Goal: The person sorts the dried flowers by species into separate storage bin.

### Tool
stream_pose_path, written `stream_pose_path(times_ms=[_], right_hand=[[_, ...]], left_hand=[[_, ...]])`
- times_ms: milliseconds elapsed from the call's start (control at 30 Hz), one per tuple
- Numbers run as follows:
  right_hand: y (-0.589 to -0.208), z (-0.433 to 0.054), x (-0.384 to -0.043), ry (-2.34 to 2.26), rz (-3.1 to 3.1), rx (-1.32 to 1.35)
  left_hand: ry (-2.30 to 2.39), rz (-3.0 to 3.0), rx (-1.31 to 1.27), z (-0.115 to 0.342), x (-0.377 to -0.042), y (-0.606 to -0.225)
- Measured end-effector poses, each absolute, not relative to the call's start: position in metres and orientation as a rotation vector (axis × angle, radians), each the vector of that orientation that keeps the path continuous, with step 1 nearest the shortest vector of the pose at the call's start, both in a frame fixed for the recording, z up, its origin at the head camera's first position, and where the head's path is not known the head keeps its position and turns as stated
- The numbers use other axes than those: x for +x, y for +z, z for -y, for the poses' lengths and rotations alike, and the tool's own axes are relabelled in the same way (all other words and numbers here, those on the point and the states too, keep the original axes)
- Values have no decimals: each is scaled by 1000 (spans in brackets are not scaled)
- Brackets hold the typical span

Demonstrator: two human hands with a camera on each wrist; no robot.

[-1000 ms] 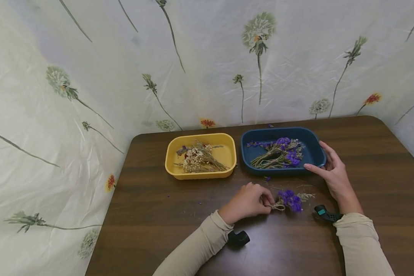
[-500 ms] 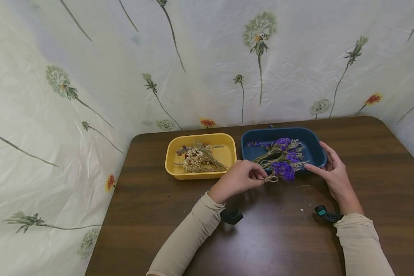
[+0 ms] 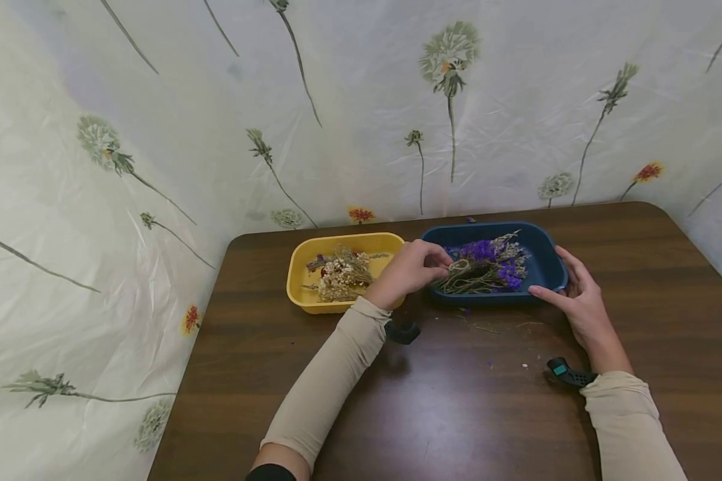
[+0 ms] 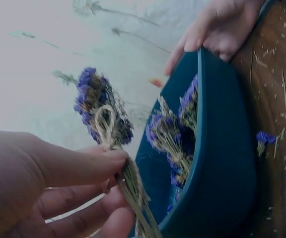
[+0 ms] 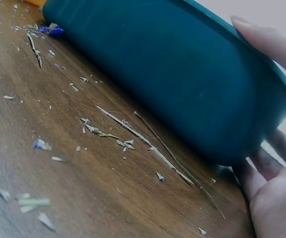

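Note:
My left hand point(image 3: 412, 267) pinches a small bouquet of dried purple flowers point(image 4: 96, 106) by its stems, just below the twine bow point(image 4: 106, 126). That bouquet is over the blue tray point(image 3: 546, 264), above other purple bunches point(image 3: 510, 274) lying inside. In the left wrist view, thumb and fingers close on the stems and the flower heads point away from the palm. Around the tray's right end, my right hand point(image 3: 583, 300) grips with the thumb at the rim and the fingers round the outside. The right wrist view shows the tray's side wall point(image 5: 158, 74) and part of that hand.
To the left stands a yellow tray point(image 3: 301, 267) with bunches of cream dried flowers point(image 3: 339, 274), partly behind my left hand. Stem bits point(image 5: 143, 139) and petals litter the brown table point(image 3: 457, 401) before the blue tray. A flower-printed sheet point(image 3: 361, 100) hangs behind.
My left hand has lifted the purple bouquet off the table and carried it away from me, over the blue tray. My right hand keeps its grip on the tray's end.

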State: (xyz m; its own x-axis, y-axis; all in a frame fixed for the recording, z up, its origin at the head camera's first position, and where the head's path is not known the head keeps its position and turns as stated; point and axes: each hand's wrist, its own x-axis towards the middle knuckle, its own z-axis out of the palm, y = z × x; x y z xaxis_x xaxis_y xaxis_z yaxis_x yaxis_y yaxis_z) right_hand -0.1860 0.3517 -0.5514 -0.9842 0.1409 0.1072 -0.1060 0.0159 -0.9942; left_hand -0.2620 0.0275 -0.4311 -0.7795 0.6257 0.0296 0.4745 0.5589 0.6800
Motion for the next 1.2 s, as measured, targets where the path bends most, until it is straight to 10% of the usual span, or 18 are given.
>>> stream_pose_path(times_ms=[1200], right_hand=[[-550, -353, -185, 2087, 2115, -22]], left_hand=[[435, -2863, 866, -91, -299, -467]])
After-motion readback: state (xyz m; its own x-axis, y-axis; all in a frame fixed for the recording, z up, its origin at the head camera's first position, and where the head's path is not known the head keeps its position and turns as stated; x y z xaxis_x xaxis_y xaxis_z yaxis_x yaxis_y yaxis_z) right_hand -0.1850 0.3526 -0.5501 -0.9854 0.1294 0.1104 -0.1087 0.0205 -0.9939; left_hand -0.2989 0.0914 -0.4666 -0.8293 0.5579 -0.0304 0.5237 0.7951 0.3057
